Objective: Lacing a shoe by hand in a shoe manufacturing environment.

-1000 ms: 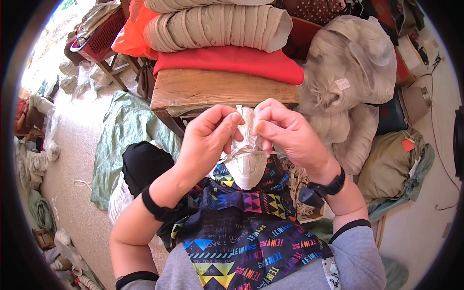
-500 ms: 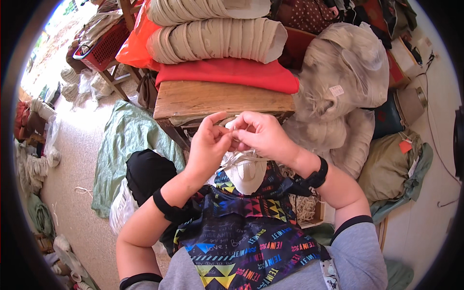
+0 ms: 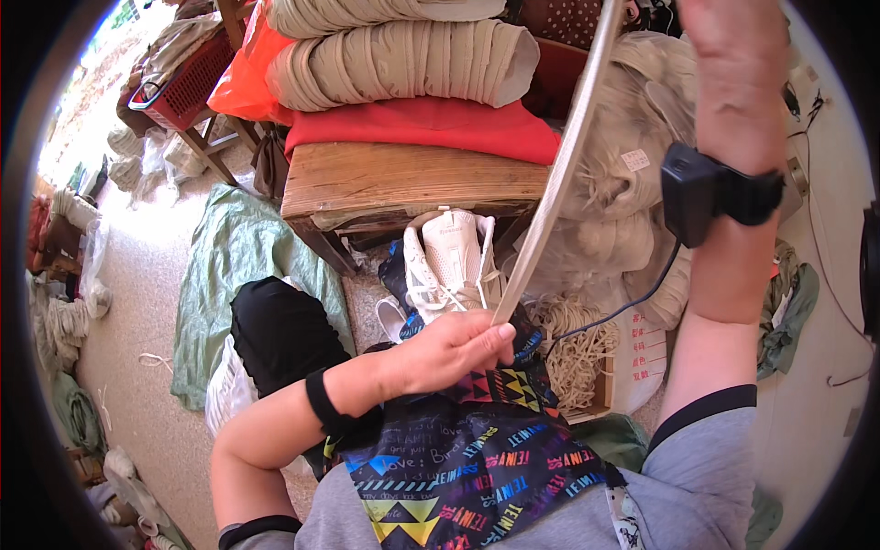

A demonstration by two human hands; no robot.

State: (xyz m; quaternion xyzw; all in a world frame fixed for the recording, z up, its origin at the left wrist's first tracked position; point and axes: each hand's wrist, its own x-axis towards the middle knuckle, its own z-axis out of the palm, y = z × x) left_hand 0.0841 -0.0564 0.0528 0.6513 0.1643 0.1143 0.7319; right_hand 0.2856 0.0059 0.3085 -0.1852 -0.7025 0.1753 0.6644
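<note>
A white lace-up sneaker [image 3: 458, 243] rests on my apron-covered lap, its toe toward me and its tongue standing up. My left hand [image 3: 449, 353] is closed just in front of it, with a light-coloured shoelace [image 3: 559, 174] pinched between thumb and fingers. From there the lace runs straight and taut up to the right and leaves the picture at the top edge. My right hand [image 3: 736, 41] is raised at the upper right; the top edge cuts off its fingers, so its grip is hidden. Other lace loops [image 3: 458, 298] lie across the sneaker's front.
Ahead stands a wooden stool [image 3: 403, 183] bearing red cloth [image 3: 412, 133] and stacked beige shoe parts [image 3: 403, 66]. An open box of loose laces [image 3: 577, 353] sits at my right, below plastic-wrapped bundles [image 3: 623, 165]. Green sheeting [image 3: 220, 284] covers floor at left, beside a black bundle [image 3: 284, 325].
My hands were together above the sneaker. The right has swung far up and right, the left has dropped toward me, and a lace is now stretched out. The sneaker is more visible.
</note>
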